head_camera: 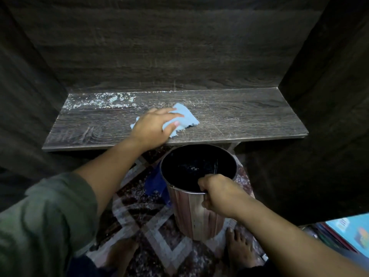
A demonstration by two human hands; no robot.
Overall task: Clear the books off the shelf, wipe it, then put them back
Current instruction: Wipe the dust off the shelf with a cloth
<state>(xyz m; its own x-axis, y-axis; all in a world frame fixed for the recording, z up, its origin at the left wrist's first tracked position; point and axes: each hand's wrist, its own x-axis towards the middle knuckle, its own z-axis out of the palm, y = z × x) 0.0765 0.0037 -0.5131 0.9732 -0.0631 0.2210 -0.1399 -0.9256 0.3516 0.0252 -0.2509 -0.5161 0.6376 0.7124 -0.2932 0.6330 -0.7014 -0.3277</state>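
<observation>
Setting: dark wood-grain alcove; the shelf runs left to right across my view, bare of books, above a patterned rug.
Task stage: I judge this the wiping step; clearing looks done, putting back not yet begun.
Left hand: fingers spread flat, pressing a light blue cloth onto the shelf just left of its middle, near the front edge.
Right hand: fingers curled over the near rim of a metal bin, held just below the shelf's front edge.
Residue: pale flaky dust patch at the shelf's back left, beyond and left of the cloth, just apart from it.
Deciding relation: the shelf's long axis lies crosswise to my arms; the dust patch lies on the left hand's side, so I expect that hand to sweep the flakes forward over the front edge; the bin mouth sits right of the patch and would probably need shifting left.
Books: stacked low at my far right, nearer the right hand, well apart from the shelf.
Hidden or unclear: books cropped by the frame edge, count unknowable; bin interior black, contents indistinct; a blue object behind the bin unidentifiable; cloth partly covered by fingers.
</observation>
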